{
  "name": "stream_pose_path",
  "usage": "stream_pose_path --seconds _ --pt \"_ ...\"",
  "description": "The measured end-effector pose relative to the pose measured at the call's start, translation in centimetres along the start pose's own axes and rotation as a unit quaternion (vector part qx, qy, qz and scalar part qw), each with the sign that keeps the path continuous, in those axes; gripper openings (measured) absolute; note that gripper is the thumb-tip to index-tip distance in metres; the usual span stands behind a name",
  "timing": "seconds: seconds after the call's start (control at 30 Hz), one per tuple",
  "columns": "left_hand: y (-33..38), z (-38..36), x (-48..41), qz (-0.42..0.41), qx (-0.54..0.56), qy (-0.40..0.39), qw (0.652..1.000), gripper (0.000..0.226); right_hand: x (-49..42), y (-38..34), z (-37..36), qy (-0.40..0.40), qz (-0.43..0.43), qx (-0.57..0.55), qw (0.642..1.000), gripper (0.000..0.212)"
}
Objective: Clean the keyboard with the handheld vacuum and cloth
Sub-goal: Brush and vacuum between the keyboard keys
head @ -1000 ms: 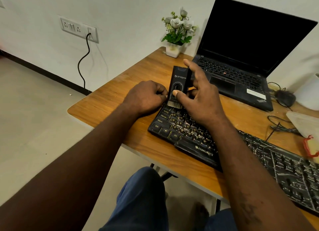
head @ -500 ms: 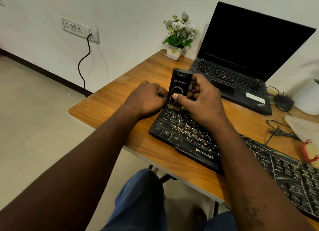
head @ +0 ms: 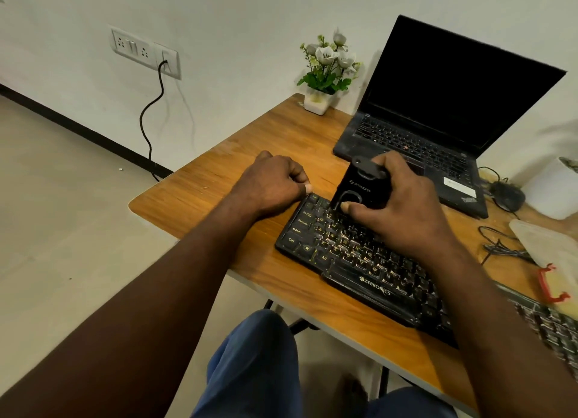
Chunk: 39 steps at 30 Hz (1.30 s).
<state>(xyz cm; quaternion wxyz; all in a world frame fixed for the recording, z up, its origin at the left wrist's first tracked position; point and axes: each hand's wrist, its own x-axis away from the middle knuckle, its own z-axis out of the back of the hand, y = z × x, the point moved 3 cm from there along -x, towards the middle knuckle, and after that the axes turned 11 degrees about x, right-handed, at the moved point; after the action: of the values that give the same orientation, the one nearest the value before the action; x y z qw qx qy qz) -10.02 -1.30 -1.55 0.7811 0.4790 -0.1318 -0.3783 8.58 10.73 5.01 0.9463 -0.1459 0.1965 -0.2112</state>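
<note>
A black dusty keyboard point(head: 350, 255) lies slantwise on the wooden table point(head: 219, 189). My right hand point(head: 403, 211) grips a black handheld vacuum point(head: 359, 187), thumb on its front ring, its lower end down on the keys near the keyboard's upper left. My left hand point(head: 272, 183) is curled in a fist at the keyboard's top left corner, fingertips touching that corner; whether it holds anything is hidden. A pale cloth point(head: 550, 248) lies at the right edge.
An open black laptop point(head: 438, 126) stands behind the keyboard, with a small potted plant point(head: 325, 73) at its left. A mouse point(head: 506, 195) and cables point(head: 500, 245) lie to the right. A red clip point(head: 550, 283) rests by the cloth. My knee point(head: 253, 361) is under the table edge.
The vacuum has slid rightward along the top key rows and tilted, with my right hand wrapped further round it. My left hand stays at the keyboard corner.
</note>
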Motion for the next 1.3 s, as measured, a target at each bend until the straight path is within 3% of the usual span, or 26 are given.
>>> stream_pose_path --seconds 0.23,0.43,0.57,0.87,1.07,1.3 --pt "0.6 0.4 0.5 -0.003 -0.016 -0.019 1.0 0.019 -2.1 -3.1 -2.5 0.019 0.051 0.006 0.998 0.058" --pt "0.5 0.1 0.2 -0.005 -0.005 -0.005 1.0 0.01 0.1 0.9 1.7 -0.05 -0.013 0.033 0.998 0.057" --pt "0.4 -0.1 0.4 -0.033 -0.028 -0.005 0.999 0.008 0.7 1.7 2.3 -0.043 -0.046 0.014 0.998 0.056" --pt "0.9 -0.4 0.6 -0.062 -0.072 -0.021 0.995 0.011 -2.7 -2.2 -1.1 -0.027 0.016 0.017 0.999 0.056" --pt "0.4 -0.6 0.1 -0.068 -0.065 -0.021 0.995 0.017 -1.8 2.1 2.9 -0.1 -0.06 0.049 0.992 0.055" --pt "0.7 -0.5 0.6 -0.091 -0.06 -0.037 0.993 0.019 -3.2 2.0 0.7 -0.062 -0.103 -0.038 0.992 0.054"
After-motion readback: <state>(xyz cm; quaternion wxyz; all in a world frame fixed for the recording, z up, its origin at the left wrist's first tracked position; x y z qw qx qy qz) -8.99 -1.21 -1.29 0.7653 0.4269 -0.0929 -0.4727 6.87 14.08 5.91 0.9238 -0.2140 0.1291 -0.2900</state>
